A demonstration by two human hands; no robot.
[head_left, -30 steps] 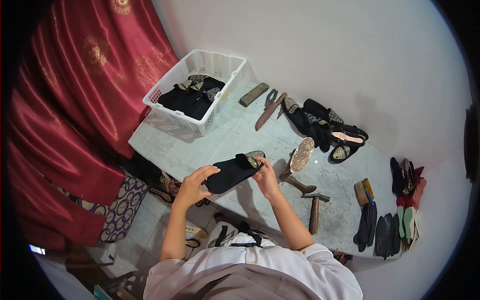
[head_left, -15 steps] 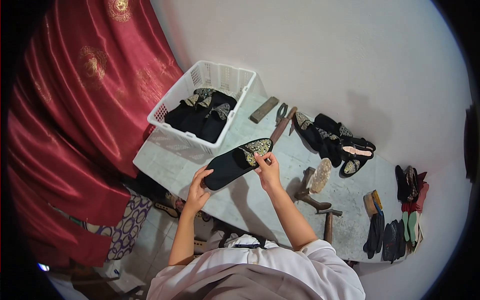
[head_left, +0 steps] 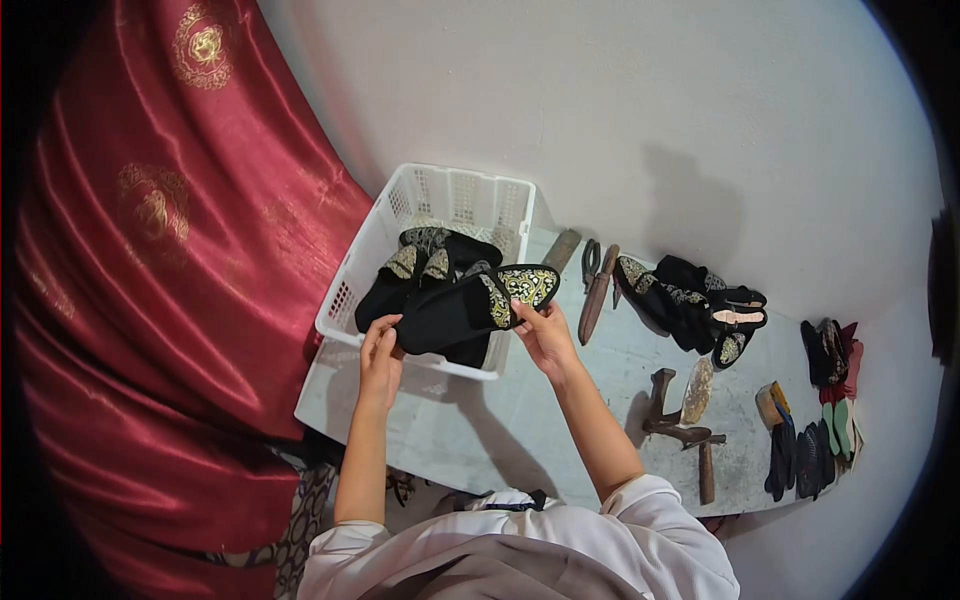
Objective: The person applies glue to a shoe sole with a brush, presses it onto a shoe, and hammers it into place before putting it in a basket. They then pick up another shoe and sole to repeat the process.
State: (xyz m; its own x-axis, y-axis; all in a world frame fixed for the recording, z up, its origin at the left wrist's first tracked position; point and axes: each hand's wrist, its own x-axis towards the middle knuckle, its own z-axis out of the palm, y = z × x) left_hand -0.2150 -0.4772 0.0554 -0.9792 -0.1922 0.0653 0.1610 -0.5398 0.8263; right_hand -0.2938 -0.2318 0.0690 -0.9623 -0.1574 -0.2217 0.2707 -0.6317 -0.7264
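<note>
Between my two hands is a black slipper point(head_left: 445, 318) with a gold-patterned toe, held out over the near side of a white plastic basket point(head_left: 345, 283). My left hand point(head_left: 381, 362) grips its heel end, and my right hand point(head_left: 546, 335) pinches it at the patterned toe, thumb on top. Behind it, several more black slippers point(head_left: 380, 295) with patterned toes lie in the basket, partly covered by the held one.
On the table point(head_left: 560, 420) lie a knife-like tool point(head_left: 598, 295), pliers point(head_left: 590, 262), a dark block point(head_left: 563, 248), a metal shoe anvil point(head_left: 665, 405) and a hammer point(head_left: 707, 470). More slippers point(head_left: 670, 300) are piled by the wall. A red curtain point(head_left: 200, 330) hangs at left.
Both hands have carried the slipper away from my body, from above the table to the basket's near side. The view has shifted too, so the basket sits lower in it.
</note>
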